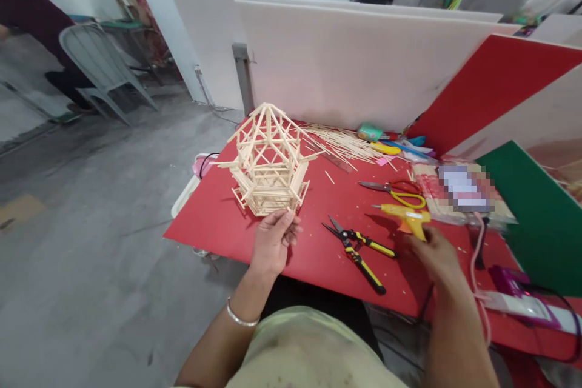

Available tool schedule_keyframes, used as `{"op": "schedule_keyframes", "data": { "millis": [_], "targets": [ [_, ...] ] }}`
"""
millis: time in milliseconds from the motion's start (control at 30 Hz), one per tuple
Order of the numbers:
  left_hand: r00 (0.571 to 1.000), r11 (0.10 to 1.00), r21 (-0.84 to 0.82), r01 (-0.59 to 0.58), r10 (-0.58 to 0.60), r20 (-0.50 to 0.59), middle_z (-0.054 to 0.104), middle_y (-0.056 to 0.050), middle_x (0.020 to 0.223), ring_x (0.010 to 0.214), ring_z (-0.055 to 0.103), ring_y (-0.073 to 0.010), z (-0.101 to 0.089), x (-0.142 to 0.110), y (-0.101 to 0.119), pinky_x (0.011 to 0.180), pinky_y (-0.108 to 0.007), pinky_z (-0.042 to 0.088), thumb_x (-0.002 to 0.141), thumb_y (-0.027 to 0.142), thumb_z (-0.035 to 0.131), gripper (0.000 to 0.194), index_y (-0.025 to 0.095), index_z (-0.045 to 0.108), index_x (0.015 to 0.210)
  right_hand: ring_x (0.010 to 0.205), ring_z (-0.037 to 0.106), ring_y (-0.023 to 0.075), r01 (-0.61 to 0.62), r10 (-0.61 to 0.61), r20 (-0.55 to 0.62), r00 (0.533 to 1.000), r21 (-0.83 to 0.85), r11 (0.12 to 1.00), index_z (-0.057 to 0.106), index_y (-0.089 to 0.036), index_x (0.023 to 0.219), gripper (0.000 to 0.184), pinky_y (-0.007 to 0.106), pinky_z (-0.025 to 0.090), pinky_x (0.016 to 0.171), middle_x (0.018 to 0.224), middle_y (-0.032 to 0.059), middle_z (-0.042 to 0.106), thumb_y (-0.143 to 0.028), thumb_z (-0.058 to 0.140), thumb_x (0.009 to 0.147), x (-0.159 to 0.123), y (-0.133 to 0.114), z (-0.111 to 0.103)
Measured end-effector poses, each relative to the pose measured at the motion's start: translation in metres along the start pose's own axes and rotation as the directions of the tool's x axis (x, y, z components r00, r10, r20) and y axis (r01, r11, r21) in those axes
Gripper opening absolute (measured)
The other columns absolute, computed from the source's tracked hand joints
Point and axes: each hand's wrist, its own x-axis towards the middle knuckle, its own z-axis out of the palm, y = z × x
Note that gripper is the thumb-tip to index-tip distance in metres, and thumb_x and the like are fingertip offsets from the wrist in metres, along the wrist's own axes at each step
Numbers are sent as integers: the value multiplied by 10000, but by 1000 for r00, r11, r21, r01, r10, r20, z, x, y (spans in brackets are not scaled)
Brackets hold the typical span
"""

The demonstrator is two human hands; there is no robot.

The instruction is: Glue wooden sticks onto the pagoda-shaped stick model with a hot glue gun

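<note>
Where the stick model (270, 180) stands: on the left part of the smooth red tabletop (204, 221), as an open lattice of thin pale wood with a pointed roof.
Left hand (275, 239): a narrow pinch at the model's near edge; what is between the fingertips, I cannot tell.
Right hand (434, 254): at the handle of the yellow glue gun (404, 214); fingers partly hidden, so I cannot tell its grip.
Room: open red surface between model and cutters (354, 248).

We list: open strip on the desk (316, 218) between stick model (271, 183) and cutters (349, 246); obstacles: cutters by front edge, loose sticks (341, 142) along back.
</note>
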Motion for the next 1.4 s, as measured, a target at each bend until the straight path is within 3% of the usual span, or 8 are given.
{"op": "schedule_keyframes", "data": {
  "millis": [100,200,300,367,433,533,667,1400],
  "targets": [
    [1000,1000,-3,-6,6,-16,764,-60,764,562,673,-115,3,3,-1,410,-158,447,545,296,954,410,135,697,820,680,661,179,-19,-13,90,996,340,940,592,-245,1024,494,317,555,629,862,-9,672,-418,818,620,-17,-38,-6],
    [999,1000,-11,-17,17,-29,755,-50,725,553,674,-119,7,5,-3,412,-158,448,517,289,963,412,137,703,799,641,617,153,93,-156,122,980,411,907,535,-227,797,290,272,500,609,708,-19,617,-390,753,699,-34,-89,-1],
    [999,999,-30,-18,18,-30,731,-24,672,541,670,-117,8,5,-2,415,-155,442,502,276,967,421,140,708,805,602,546,131,259,-299,158,941,230,938,578,-213,840,303,261,443,563,705,-26,590,-468,719,759,-47,-128,20],
    [1000,999,-37,-12,11,-28,728,-23,673,544,675,-121,7,4,-1,418,-157,445,504,274,966,426,139,706,814,572,497,115,356,-355,121,927,11,934,593,-207,864,405,250,399,532,685,-42,576,-515,793,694,-52,-144,41],
    [1000,999,-34,1,-2,-20,734,-32,690,547,679,-125,5,4,0,414,-159,447,529,294,959,421,137,701,822,540,447,102,418,-408,110,906,-85,905,578,-209,830,452,244,360,507,634,-62,541,-562,809,669,-56,-153,61],
    [1000,1000,-14,23,-23,0,728,-34,694,512,655,-108,3,4,2,390,-156,431,592,348,933,401,127,699,832,519,429,99,479,-464,143,874,-103,872,547,-216,788,438,242,350,508,596,-71,516,-591,761,716,-59,-159,83],
    [999,999,12,34,-34,-6,716,-23,681,464,611,-81,2,6,2,369,-149,405,627,378,916,404,115,701,847,505,445,109,524,-496,180,849,-169,835,527,-225,783,386,252,353,528,595,-64,524,-563,712,759,-59,-161,95],
    [998,998,-12,54,-54,-28,633,42,592,422,533,-50,9,6,-11,385,-148,340,659,417,900,411,149,648,841,541,465,132,531,-487,221,845,-236,814,500,-237,762,324,265,330,559,606,-50,528,-521,653,786,-58,-146,90]
  ]
}}
